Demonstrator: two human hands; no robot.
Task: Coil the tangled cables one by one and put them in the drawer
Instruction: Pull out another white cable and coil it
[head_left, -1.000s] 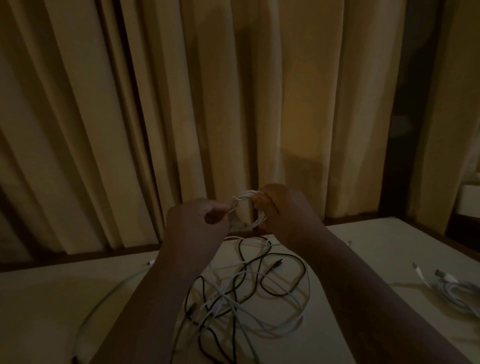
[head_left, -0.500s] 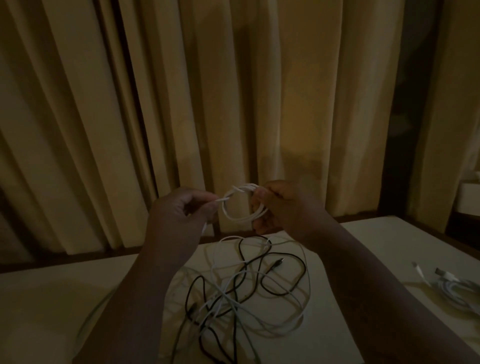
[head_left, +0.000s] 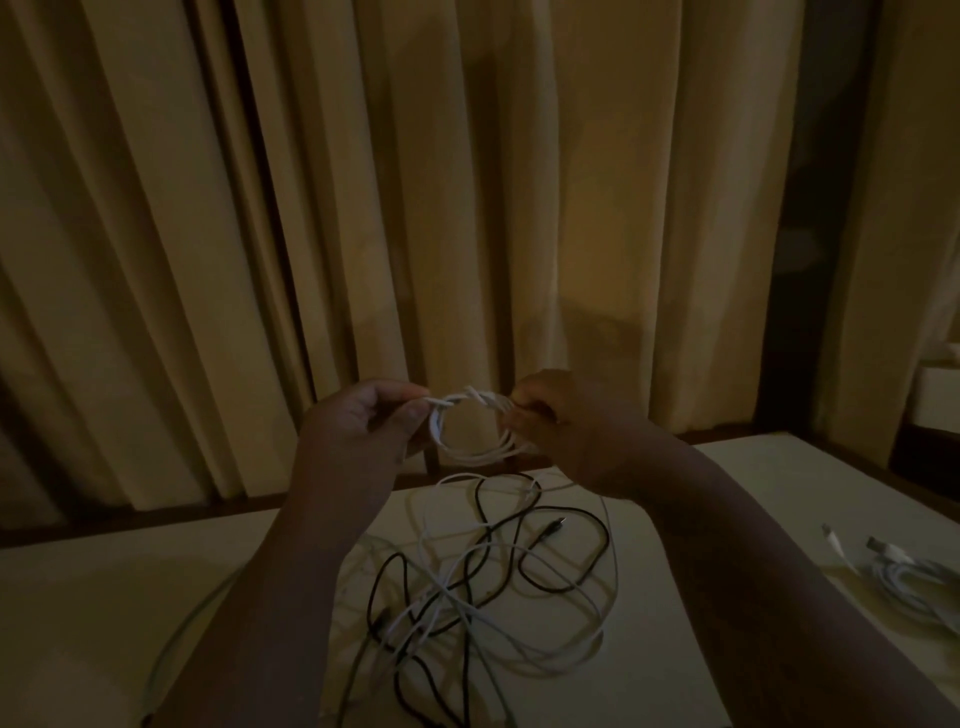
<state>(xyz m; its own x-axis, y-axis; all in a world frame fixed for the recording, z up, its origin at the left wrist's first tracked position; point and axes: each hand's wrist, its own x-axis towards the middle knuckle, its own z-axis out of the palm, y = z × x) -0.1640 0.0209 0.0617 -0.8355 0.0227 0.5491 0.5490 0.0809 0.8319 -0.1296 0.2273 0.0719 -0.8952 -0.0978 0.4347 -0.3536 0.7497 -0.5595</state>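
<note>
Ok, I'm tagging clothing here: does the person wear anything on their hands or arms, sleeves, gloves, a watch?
No gloves: the left hand and right hand are bare. The left forearm and right forearm are uncovered as far as the frame shows, with no sleeve, watch or bracelet visible. The light is too dim to rule out a ring.

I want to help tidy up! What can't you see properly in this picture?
Head view, dim light:
1. Drawer: nowhere in frame.
2. Tangled pile: left forearm and bottom edge hide part; cable count unclear.
3. White coil: right hand covers its right side.
4. White bundle: cut by right edge.
</note>
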